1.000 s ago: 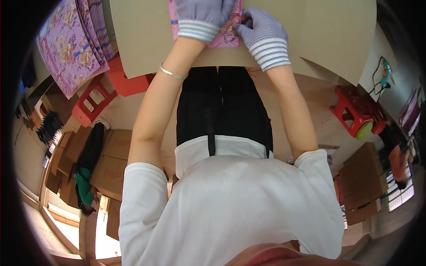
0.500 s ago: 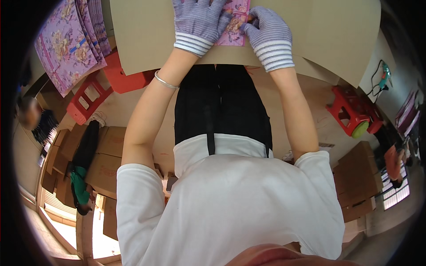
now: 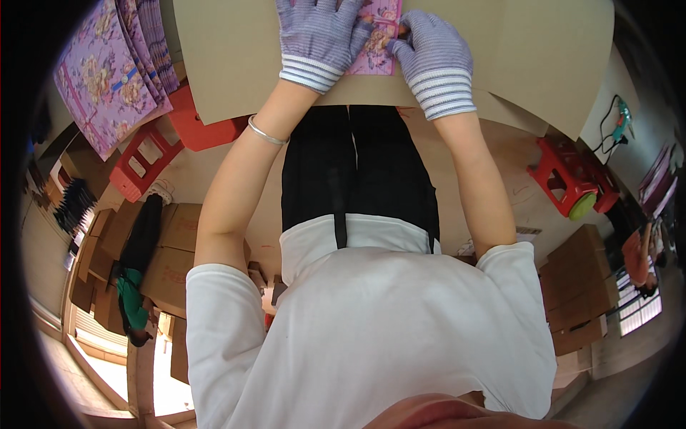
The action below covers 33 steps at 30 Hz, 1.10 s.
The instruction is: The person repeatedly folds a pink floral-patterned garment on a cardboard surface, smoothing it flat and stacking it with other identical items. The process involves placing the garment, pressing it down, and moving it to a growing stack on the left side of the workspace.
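A pink-purple piece with a flower print, flat and crossed by a narrow magenta band, lies on the beige tabletop at the upper edge of the view. My left hand, in a grey-violet striped knit glove, rests flat over its left side with fingers spread. At the right edge of the piece is my right hand, gloved alike. Its thumb and fingers are bent together beside the magenta band; what they pinch is too small to make out. The far part of the piece runs out of view.
A stack of similar floral pieces stands at the upper left. Red plastic stools are beside the table on the left, and another red stool on the right. A green corded tool lies far right. Cardboard boxes and people are behind.
My hands stay almost where they were on the floral piece. The whole view has shifted slightly. A blurred figure at the far left has gone out of sight.
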### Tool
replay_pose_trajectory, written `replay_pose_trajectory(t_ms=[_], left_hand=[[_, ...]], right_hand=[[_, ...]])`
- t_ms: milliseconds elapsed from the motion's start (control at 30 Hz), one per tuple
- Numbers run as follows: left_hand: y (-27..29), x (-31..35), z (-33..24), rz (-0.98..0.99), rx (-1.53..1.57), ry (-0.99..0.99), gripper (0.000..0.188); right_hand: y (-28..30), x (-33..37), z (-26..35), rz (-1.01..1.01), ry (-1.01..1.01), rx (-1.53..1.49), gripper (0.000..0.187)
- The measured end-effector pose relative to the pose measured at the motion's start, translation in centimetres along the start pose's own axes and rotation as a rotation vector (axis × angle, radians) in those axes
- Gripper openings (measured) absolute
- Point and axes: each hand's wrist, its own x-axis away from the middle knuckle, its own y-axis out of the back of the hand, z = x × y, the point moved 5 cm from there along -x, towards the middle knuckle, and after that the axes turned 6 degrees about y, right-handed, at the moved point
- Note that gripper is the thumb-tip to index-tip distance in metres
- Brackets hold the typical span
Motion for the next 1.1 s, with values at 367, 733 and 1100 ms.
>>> replay_pose_trajectory(t_ms=[367,733,1100], left_hand=[[0.1,-0.3,-0.1,0.016,0.01,0.005,0.056],[-0.3,-0.5,0.9,0.249,0.007,0.019,0.065],[-1.1,-10.1,5.9,0.337,0.134,-0.411,0.077]], right_hand=[[-0.1,0.0,-0.1,-0.073,0.054,0.045,0.028],[0.3,0.5,0.6,0.047,-0.031,0.16,0.056],[0.4,0.2,0.2,0.148,-0.107,0.069,0.059]])
